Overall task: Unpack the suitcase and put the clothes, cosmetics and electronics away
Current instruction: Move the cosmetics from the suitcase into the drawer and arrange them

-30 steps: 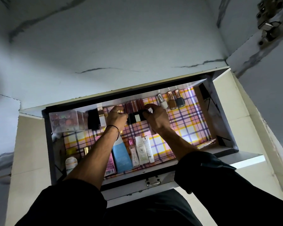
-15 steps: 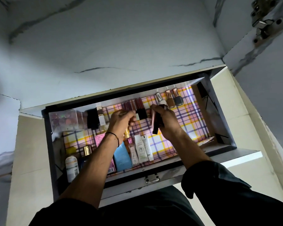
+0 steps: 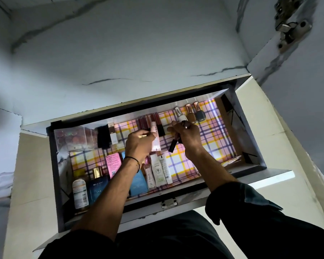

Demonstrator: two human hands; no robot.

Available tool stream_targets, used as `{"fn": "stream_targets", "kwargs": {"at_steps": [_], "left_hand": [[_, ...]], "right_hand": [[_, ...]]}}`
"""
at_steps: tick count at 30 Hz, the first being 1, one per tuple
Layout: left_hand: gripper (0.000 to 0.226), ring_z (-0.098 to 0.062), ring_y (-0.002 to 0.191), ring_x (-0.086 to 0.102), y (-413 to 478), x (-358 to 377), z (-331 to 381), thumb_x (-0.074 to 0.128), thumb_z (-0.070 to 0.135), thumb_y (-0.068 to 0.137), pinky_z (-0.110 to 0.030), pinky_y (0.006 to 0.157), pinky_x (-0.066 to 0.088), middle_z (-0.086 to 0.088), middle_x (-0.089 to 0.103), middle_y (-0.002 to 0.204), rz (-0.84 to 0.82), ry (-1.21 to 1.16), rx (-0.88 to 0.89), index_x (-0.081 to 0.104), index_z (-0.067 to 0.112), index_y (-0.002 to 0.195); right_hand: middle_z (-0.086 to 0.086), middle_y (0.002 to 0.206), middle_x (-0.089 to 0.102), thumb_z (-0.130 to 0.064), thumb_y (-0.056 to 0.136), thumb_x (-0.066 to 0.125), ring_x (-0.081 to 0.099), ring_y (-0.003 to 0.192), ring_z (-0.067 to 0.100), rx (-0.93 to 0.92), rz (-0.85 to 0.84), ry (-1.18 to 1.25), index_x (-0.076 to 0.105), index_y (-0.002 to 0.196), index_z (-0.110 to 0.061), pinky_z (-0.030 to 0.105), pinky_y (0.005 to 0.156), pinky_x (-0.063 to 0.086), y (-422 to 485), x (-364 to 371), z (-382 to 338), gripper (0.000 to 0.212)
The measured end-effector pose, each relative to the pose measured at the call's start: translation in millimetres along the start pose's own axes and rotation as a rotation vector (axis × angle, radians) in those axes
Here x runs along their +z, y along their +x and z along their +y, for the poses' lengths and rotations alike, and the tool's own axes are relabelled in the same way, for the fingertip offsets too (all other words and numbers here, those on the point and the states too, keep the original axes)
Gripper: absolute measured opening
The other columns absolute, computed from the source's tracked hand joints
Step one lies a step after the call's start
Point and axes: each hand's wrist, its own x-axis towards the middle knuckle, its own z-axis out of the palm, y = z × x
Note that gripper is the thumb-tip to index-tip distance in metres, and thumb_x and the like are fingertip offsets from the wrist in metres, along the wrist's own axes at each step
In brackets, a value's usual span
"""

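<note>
Pink tube (image 3: 155, 141) now sits at my left hand (image 3: 138, 146), shifted over from my right hand (image 3: 190, 139) half a second back. Plaid-lined drawer (image 3: 250, 131) stands open. Left fingers curled, thumb apparently pinching the tube over the drawer's middle. Right fingers grip a dark lipstick (image 3: 173, 146), tilted, just beside it.

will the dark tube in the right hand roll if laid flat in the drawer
Probably: the tube looks round and smooth, and the liner looks flat. Likely light too, being slim beside the right hand holding it.
</note>
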Motion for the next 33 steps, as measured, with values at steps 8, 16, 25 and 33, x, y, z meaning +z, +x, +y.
{"fn": "stream_targets", "kwargs": {"at_steps": [8,16,25,33], "left_hand": [[0.014,-0.015,0.055,0.052,2.1,-13.2,0.4,0.072,0.022,0.087,-0.021,0.054,0.038,0.001,0.059,0.064,0.068,-0.023,0.017,0.071,0.009,0.093],[0.011,-0.011,0.047,0.046,5.9,-27.2,-1.6,0.071,0.015,0.088,-0.021,0.041,0.034,0.0,0.056,0.062,0.053,-0.11,-0.002,0.065,0.01,0.08],[0.012,-0.009,0.041,0.043,15.4,-29.6,2.2,0.069,0.011,0.089,-0.02,0.038,0.035,-0.005,0.051,0.06,0.07,-0.167,-0.039,0.064,0.0,0.093],[0.01,-0.009,0.042,0.045,17.4,-33.4,-0.6,0.069,0.011,0.089,-0.02,0.039,0.036,-0.003,0.052,0.059,0.068,-0.144,-0.045,0.066,0.002,0.091]], "right_hand": [[0.014,0.125,0.067,-0.018,0.098,0.062,0.067,0.11,0.029,-0.233,0.008,-0.665,0.058,0.127,-0.005,0.027,0.075,0.051,29.4,37.0,-23.7,0.032],[0.013,0.118,0.068,-0.013,0.098,0.06,0.069,0.103,0.028,-0.245,0.06,-0.571,0.057,0.125,-0.006,0.036,0.078,0.062,31.8,30.0,-12.3,0.028],[0.012,0.109,0.066,-0.03,0.099,0.059,0.065,0.097,0.027,-0.256,0.015,-0.793,0.062,0.116,-0.007,0.034,0.08,0.054,13.7,19.7,35.3,0.029],[0.009,0.099,0.069,-0.02,0.094,0.058,0.068,0.089,0.024,-0.279,0.025,-0.739,0.066,0.103,-0.01,0.041,0.074,0.059,24.5,28.4,26.2,0.016]]}}
